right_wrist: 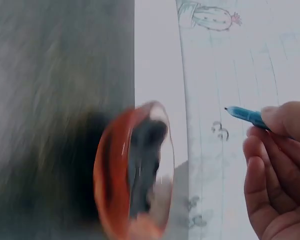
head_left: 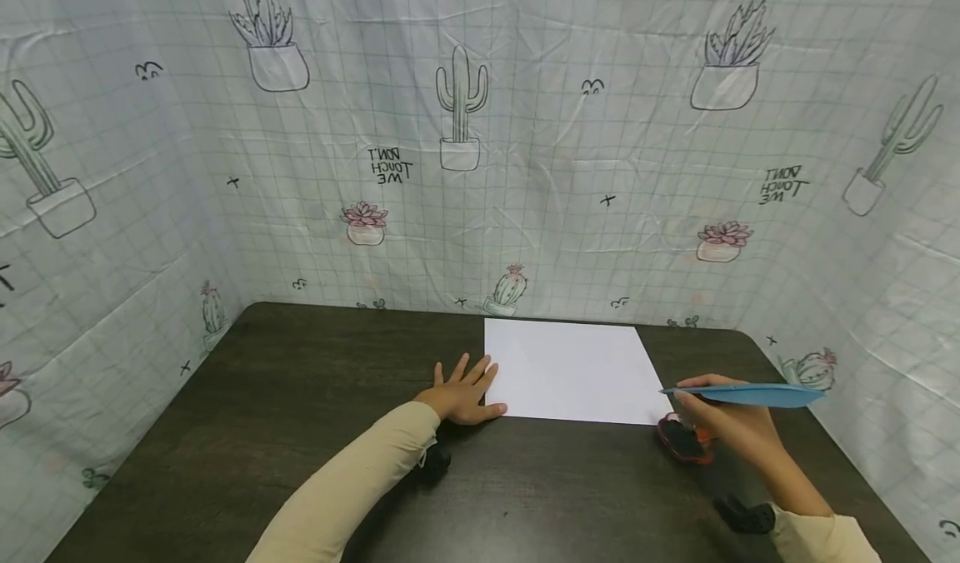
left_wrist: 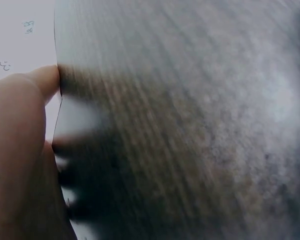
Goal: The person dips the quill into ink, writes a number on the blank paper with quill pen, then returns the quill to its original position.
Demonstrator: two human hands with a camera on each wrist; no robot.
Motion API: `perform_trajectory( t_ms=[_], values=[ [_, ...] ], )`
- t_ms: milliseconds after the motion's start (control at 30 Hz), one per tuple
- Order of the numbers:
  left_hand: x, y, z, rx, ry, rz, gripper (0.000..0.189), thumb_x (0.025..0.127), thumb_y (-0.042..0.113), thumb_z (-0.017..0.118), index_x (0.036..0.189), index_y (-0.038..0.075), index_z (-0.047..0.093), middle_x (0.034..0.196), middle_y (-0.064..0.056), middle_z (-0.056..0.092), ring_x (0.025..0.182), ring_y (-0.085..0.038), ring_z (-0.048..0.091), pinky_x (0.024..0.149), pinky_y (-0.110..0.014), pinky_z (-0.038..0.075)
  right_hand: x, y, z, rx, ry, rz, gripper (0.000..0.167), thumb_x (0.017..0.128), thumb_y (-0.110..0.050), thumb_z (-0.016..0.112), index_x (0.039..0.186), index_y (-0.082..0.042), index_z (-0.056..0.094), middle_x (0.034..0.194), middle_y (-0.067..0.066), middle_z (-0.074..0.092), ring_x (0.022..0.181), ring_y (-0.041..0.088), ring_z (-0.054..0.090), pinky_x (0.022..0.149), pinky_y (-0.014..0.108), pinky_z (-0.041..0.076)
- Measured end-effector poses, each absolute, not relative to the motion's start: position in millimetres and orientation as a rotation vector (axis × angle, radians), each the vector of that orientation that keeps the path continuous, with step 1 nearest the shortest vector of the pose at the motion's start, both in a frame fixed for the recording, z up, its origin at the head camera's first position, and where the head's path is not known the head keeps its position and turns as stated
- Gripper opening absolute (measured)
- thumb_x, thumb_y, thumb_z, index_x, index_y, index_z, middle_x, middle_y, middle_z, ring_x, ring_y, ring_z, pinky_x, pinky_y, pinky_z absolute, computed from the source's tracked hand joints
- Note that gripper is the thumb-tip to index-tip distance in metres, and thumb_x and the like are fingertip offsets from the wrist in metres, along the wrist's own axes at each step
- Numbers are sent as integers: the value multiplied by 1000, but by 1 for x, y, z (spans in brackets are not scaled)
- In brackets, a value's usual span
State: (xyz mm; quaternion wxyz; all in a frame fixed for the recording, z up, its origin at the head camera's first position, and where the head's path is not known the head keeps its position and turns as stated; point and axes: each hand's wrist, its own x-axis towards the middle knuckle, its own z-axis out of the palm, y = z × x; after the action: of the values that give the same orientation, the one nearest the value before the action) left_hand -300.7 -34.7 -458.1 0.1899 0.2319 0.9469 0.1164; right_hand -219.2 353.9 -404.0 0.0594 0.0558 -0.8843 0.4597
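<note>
A blank white sheet of paper [head_left: 570, 371] lies on the dark table. My left hand [head_left: 467, 395] rests with fingers spread at the sheet's left edge, thumb and fingertips on it. In the left wrist view the thumb [left_wrist: 46, 82] shows at close range. My right hand [head_left: 723, 417] pinches a blue feather-shaped pen [head_left: 765, 394] between thumb and fingers, its dark tip pointing left, above the sheet's right edge. The right wrist view shows the pen's point [right_wrist: 242, 115] clear of the surface. Under the right hand is a red-orange rimmed object [head_left: 684, 440] with a dark inside; its kind is unclear.
The dark wood-grain table [head_left: 315, 380] is enclosed at the back and sides by a pale gridded cloth [head_left: 555, 155] printed with cacti and mirrored lettering. A black wrist device [head_left: 742, 515] sits by the right sleeve, another [head_left: 435, 463] by the left.
</note>
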Motion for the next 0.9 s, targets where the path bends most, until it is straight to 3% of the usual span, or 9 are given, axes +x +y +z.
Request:
perform_trajectory(
  t_ms=[67, 300, 567, 767, 900],
  values=[
    [-298, -35, -454, 656, 2669, 332, 77, 96, 63, 35, 156, 25, 6, 162, 5, -3, 148, -28, -9, 109, -65, -7, -226, 346, -404, 137, -2686, 1302, 39, 93, -26, 65, 114, 7, 63, 75, 1, 69, 50, 21, 58, 45, 38, 50],
    [-293, -36, -449, 667, 2686, 327, 77, 96, 63, 36, 156, 24, 7, 162, 4, -1, 148, -29, -7, 110, -65, -5, -255, 322, -410, 32, -2683, 1129, 39, 90, -36, 68, 109, -3, 71, 97, 4, 72, 74, -1, 55, 63, 26, 46],
    [-295, -36, -448, 658, 2683, 333, 78, 95, 63, 36, 156, 25, 7, 162, 5, -2, 148, -28, -8, 110, -65, -6, -285, 299, -419, -32, -2628, 1297, 42, 88, -34, 71, 113, -1, 70, 91, -13, 71, 79, -10, 54, 68, 21, 48],
    [-296, -36, -449, 644, 2676, 307, 76, 96, 62, 35, 156, 25, 7, 162, 5, -2, 148, -28, -8, 110, -64, -6, -302, 282, -427, -188, -2583, 1476, 44, 84, -32, 75, 115, -2, 69, 86, -22, 66, 81, -4, 54, 71, 25, 46],
    [-296, -35, -448, 644, 2668, 310, 76, 96, 61, 36, 156, 25, 7, 162, 4, -2, 148, -28, -9, 110, -64, -6, -313, 273, -433, -222, -2525, 1549, 40, 83, -26, 77, 112, 0, 70, 80, -25, 63, 79, -4, 56, 71, 21, 47]
  ],
)
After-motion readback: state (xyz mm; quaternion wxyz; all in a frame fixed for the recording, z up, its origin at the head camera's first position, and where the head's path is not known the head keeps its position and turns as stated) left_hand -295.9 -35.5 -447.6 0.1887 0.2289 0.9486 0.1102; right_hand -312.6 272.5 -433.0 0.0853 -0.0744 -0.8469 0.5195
